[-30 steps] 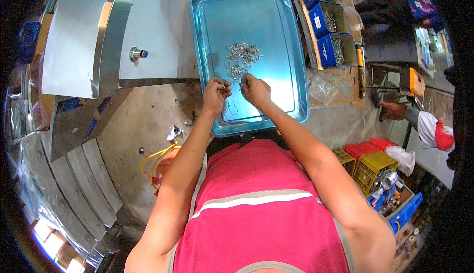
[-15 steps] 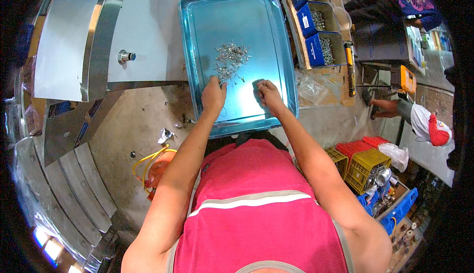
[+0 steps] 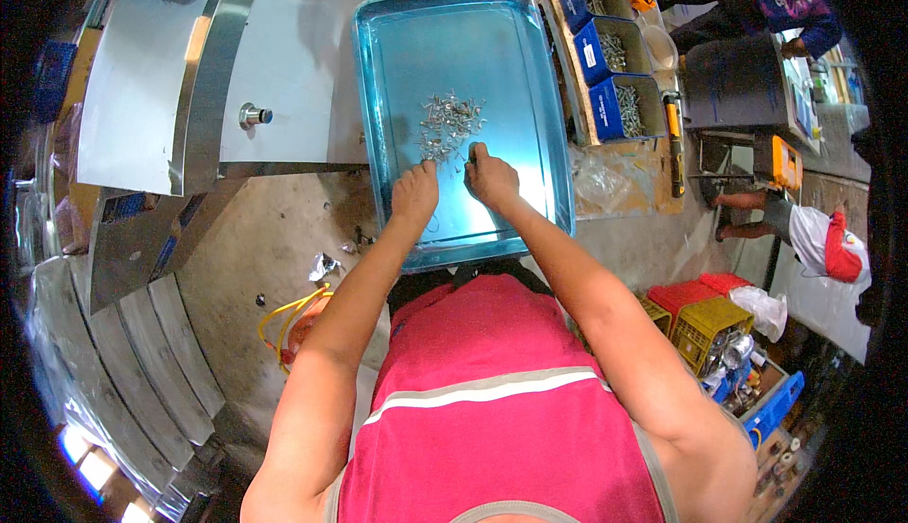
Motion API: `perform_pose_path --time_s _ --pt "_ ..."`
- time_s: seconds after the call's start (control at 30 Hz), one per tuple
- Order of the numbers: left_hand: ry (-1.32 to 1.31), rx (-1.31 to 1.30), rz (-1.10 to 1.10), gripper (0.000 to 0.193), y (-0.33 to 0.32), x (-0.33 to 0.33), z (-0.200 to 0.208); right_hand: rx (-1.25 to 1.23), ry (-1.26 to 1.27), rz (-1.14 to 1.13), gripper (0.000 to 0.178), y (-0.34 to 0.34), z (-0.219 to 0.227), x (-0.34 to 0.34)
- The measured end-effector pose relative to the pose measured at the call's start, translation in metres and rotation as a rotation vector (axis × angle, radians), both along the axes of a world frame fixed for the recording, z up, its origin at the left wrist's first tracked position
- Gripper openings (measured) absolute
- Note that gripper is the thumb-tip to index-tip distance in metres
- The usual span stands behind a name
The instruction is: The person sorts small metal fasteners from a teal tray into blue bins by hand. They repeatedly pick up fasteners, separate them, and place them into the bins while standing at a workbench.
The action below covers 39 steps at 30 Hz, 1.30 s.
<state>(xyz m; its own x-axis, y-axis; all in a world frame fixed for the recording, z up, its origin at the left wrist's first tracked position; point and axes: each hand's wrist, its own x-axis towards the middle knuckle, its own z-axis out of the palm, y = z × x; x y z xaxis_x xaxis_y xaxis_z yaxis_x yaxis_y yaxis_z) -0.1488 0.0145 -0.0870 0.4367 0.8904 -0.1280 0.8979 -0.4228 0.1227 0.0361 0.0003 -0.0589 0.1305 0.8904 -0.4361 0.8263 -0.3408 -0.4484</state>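
A heap of small silvery metal fasteners [image 3: 448, 121], like screws or rivets, lies loose in a large blue-tinted metal tray [image 3: 473, 31]. My left hand [image 3: 414, 192] is at the heap's near edge, fingers closed together over the tray. Just to its right, my right hand [image 3: 492, 179] has its fingers bent in a pinch, close to the heap's lower right side. Whatever the fingertips of either hand hold is too small or too hidden to name.
Blue bins [image 3: 619, 107] of metal fasteners stand right of the tray, beside a yellow-and-black tool [image 3: 673, 140]. A white panel [image 3: 293, 69] with a round metal fitting is at left. Yellow crates [image 3: 705, 329] sit at lower right; two other people are at far right.
My right hand has moved left and slightly up toward the heap, closer to my left hand. The left hand has stayed near the heap's edge, shifting slightly with the whole view.
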Motion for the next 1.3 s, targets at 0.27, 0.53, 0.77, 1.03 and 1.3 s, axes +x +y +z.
perform_pose_path --time_s 0.27,0.53,0.77,1.03,1.3 --pt "-1.163 -0.91 0.589 0.017 0.003 -0.037 0.026 0.054 0.401 -0.194 0.02 -0.009 -0.021 0.006" --pt "-1.384 -1.053 0.607 0.022 -0.025 -0.071 0.055 -0.348 1.292 -0.725 0.018 -0.05 0.02 0.046" --pt "-0.503 -0.244 0.221 0.023 -0.019 -0.019 0.028 -0.373 1.421 -0.795 0.026 -0.071 0.051 0.048" --pt "-0.672 -0.538 0.348 0.021 -0.012 -0.009 -0.005 -0.322 1.441 -0.87 0.014 -0.079 0.069 0.071" --pt "-1.123 -0.731 0.714 0.029 0.006 0.022 0.006 -0.07 1.491 -0.815 0.014 -0.067 0.143 0.117"
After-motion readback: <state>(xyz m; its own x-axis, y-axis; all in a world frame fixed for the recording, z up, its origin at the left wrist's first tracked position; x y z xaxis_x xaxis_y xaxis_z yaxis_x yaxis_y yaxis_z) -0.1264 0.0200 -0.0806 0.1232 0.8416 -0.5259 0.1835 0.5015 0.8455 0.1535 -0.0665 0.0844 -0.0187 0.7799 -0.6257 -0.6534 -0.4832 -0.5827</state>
